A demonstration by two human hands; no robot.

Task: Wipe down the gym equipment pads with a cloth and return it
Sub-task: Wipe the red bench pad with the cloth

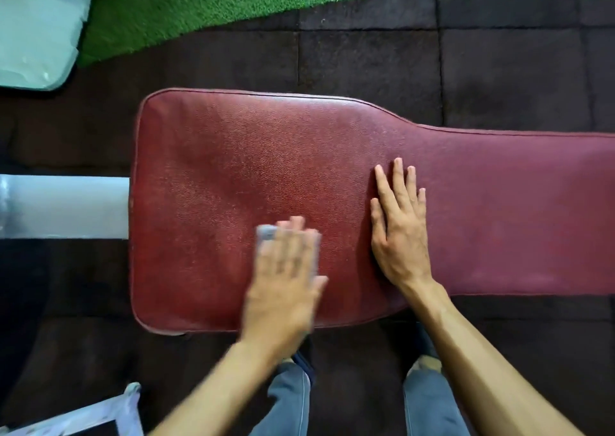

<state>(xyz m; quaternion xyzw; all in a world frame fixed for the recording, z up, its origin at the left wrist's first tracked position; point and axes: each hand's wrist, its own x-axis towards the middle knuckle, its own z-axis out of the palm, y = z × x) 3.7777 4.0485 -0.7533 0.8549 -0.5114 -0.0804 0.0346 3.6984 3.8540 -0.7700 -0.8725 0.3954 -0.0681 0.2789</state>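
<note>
Cloth (266, 234): small, pale grey, lying on the near half of the pad's wide end, pinned flat under the left hand (283, 279); only its far edge shows past the fingertips. Left hand: palm down, fingers spread over the cloth, pressing rather than clenching; blurred, so mid-stroke by the look of it. Pad (233, 156): dark red textured vinyl, piped edge, broad at the left and narrowing to a long strip running off to the right. Right hand (399, 226): bare, flat on the pad near the taper, fingers apart, holding nothing — a brace. Step in hand, as judged: wiping the wide section. To do it well, keep the palm flat so the cloth does not bunch, overlap the strokes, work out to the piping and corners, then shift the bracing hand off the strip to reach the patch beneath it. Surroundings: white frame tube (66, 206) butting against the pad's left end; pale plastic-wrapped pad (36, 29) at the far left; green turf (233, 0) beyond; dark rubber floor tiles (499, 63); the person's jeans (429, 405) below. Obstructions: none on the pad save the right hand itself.
</note>
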